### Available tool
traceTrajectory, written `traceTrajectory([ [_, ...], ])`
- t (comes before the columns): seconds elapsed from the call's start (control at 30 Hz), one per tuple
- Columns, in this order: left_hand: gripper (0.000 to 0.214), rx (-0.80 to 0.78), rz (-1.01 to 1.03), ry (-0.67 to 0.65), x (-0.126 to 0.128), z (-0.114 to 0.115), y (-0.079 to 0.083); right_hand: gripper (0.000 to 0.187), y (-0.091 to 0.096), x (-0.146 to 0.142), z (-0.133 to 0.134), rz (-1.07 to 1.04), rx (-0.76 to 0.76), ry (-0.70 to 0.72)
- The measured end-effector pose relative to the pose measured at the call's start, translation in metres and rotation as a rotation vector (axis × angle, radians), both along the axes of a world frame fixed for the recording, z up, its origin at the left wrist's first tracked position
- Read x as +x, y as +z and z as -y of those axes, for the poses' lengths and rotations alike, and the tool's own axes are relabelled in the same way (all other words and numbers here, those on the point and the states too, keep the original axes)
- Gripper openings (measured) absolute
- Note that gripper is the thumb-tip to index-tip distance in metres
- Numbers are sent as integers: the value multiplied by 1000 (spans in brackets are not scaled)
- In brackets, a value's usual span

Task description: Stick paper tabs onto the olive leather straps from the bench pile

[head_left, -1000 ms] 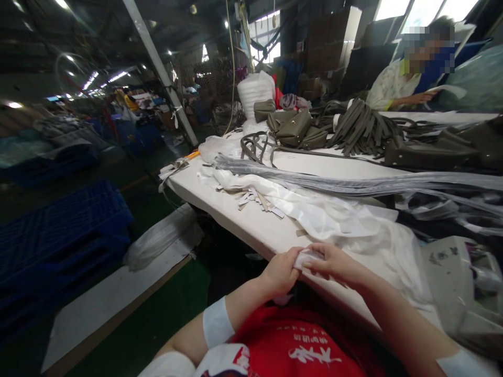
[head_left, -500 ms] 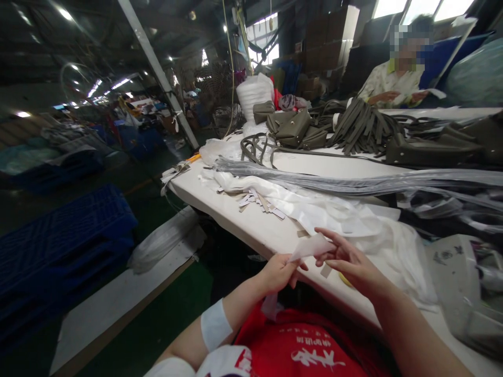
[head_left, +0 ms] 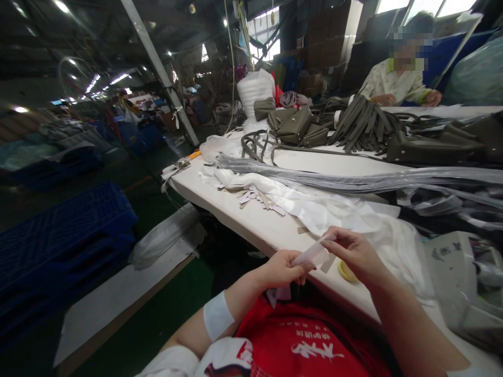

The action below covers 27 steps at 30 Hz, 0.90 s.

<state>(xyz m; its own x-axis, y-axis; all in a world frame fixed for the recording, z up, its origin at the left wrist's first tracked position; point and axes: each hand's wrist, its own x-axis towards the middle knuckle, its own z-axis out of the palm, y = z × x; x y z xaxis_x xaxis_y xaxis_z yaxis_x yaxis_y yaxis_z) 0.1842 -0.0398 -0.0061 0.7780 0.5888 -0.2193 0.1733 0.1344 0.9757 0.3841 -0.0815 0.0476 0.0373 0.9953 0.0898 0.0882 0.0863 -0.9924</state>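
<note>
A thin, whitish translucent strip [head_left: 313,253] is stretched between my two hands, just over the table's near edge. My left hand [head_left: 286,268] grips its lower end, thumb on top, and a loose tail of similar material [head_left: 280,295] hangs below that hand in front of the red apron [head_left: 306,340]. At the strip's upper end, my right hand [head_left: 349,252] pinches it between thumb and fingers. Close under my right hand lies a yellow tape roll [head_left: 348,271] on the table. A small greyish tab [head_left: 326,263] shows beside the strip, partly covered.
Crumpled white sheeting [head_left: 334,212] and several cut tabs [head_left: 263,201] lie on the white table [head_left: 231,217]. Behind them run a long plastic-wrapped bundle [head_left: 314,178], olive bags [head_left: 293,125] and straps [head_left: 365,125]. A co-worker [head_left: 401,84] sits across. Blue pallets [head_left: 70,225] stand at left.
My right hand has gone from spread fingers to a pinch on the strip's upper end. The strip is now straighter, and more of the yellow roll shows. The co-worker's hands have moved apart.
</note>
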Motion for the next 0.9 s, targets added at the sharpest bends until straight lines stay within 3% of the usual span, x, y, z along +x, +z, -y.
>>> traceTrajectory([
  [0.17,73,-162,129,103,2,4,5,42,-7,-6,-4,-109,-39,-117],
  [0.3,57,-206,138,192,7,2,6,34,-12,-4,-6,-90,33,-146],
  [0.4,50,-258,219,371,9,-7,2,28,-10,-3,-7,-50,94,-115],
  [0.47,48,-223,255,523,7,-17,0,28,-6,-4,-6,-32,99,-102],
  [0.57,44,-20,221,658,-2,-37,2,29,0,-5,-3,28,81,-72],
  [0.67,34,118,196,685,-12,-53,8,30,5,-7,-2,134,77,-36],
  [0.9,37,126,257,536,-17,-55,23,32,16,-7,-1,337,127,-24],
])
